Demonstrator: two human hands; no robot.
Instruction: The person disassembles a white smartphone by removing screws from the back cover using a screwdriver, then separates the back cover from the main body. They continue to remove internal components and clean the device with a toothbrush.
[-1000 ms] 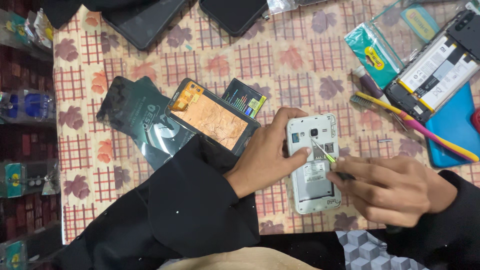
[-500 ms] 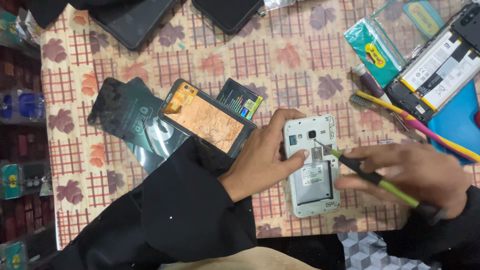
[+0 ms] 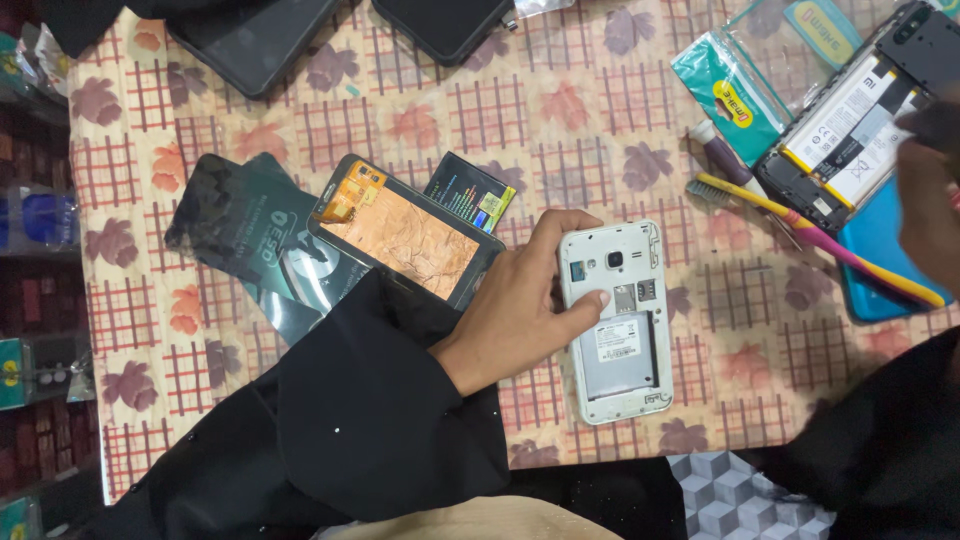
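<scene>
The right hand (image 3: 925, 200) has left the open white phone (image 3: 618, 320) for three o'clock, grip blurred beyond telling, while the left hand (image 3: 525, 305) pins the phone with pressed fingers.

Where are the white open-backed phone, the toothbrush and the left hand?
white open-backed phone (image 3: 622, 375): head view, lower back panel.
toothbrush (image 3: 830, 245): head view, mid handle.
left hand (image 3: 525, 300): head view, back of hand.
</scene>
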